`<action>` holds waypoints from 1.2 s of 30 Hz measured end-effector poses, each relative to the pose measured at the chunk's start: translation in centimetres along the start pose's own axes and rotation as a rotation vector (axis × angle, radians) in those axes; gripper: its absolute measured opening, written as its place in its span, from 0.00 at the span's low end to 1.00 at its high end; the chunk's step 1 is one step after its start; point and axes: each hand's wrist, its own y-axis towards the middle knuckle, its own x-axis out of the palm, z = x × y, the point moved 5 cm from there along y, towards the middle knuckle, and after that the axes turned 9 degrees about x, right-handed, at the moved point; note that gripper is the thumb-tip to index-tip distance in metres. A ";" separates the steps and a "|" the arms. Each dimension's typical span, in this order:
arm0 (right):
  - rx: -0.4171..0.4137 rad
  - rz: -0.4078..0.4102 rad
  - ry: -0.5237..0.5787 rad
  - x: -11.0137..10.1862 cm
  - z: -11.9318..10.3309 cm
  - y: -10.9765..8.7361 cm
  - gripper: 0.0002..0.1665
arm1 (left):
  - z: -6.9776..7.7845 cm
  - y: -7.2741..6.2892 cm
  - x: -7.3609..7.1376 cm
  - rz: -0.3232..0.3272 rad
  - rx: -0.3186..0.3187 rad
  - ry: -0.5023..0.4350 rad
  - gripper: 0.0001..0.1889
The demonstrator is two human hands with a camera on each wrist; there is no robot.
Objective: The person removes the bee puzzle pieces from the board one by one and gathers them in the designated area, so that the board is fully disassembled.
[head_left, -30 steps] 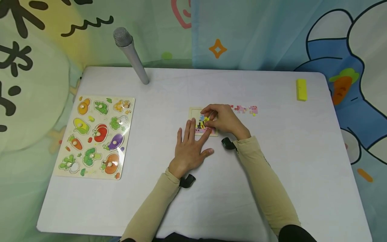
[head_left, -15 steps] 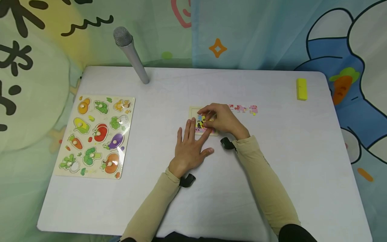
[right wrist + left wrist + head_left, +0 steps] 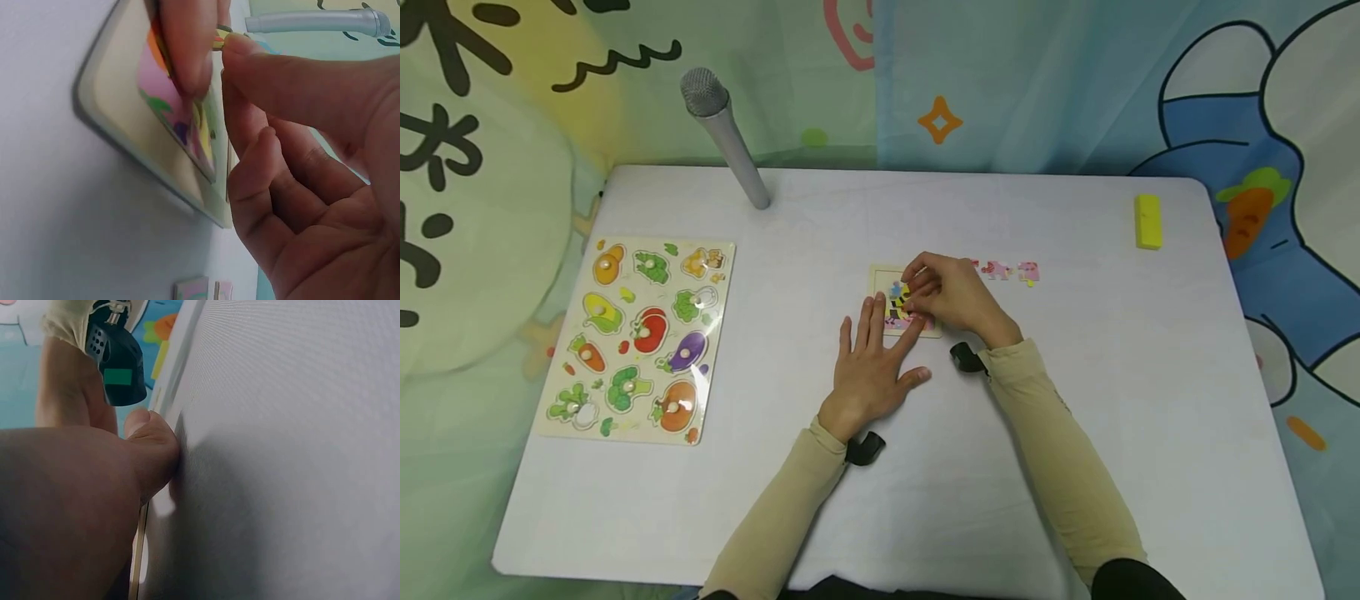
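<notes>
A small jigsaw board [image 3: 880, 275] with a pale wooden border lies mid-table, partly filled with colourful pieces and partly covered by the hands. My left hand [image 3: 870, 379] lies flat with fingers spread, its fingertips on the board's near left part. From the right, my right hand [image 3: 958, 296] reaches over the board, thumb and fingertips together. In the right wrist view, a yellow puzzle piece [image 3: 219, 40] with a dark edge is pinched by the thumb, close above the board. A finger of the left hand presses on the fitted pieces [image 3: 165, 94] beside it.
Loose pink puzzle pieces [image 3: 996, 270] lie in a row right of the board, partly behind the right hand. A vegetable peg puzzle [image 3: 632, 342] takes up the table's left side. A grey microphone [image 3: 730, 137] stands at the back, and a yellow block [image 3: 1147, 222] sits back right.
My right hand shifts slightly left over the board, then back to the right, its fingers curling a little more. My left hand keeps its place.
</notes>
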 end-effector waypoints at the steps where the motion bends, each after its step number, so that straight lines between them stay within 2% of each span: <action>1: -0.005 0.007 0.008 -0.1 0.0 -0.1 0.16 | 0.0 0.0 0.0 0.002 0.000 0.002 0.40; 10: -0.038 0.076 0.026 -1.7 1.0 -0.7 0.16 | 0.1 0.0 -0.2 0.002 -0.004 0.020 0.41; 20: 0.077 0.197 0.099 -5.1 4.2 -2.3 0.19 | 0.1 0.0 -0.1 -0.001 -0.008 0.018 0.42; 29: 0.123 0.262 0.088 -7.2 6.5 -3.9 0.17 | 0.1 0.0 0.0 0.001 -0.004 -0.001 0.42; 36: 0.155 0.276 0.037 -8.6 8.3 -5.5 0.18 | 0.1 0.1 0.0 -0.003 0.002 -0.009 0.43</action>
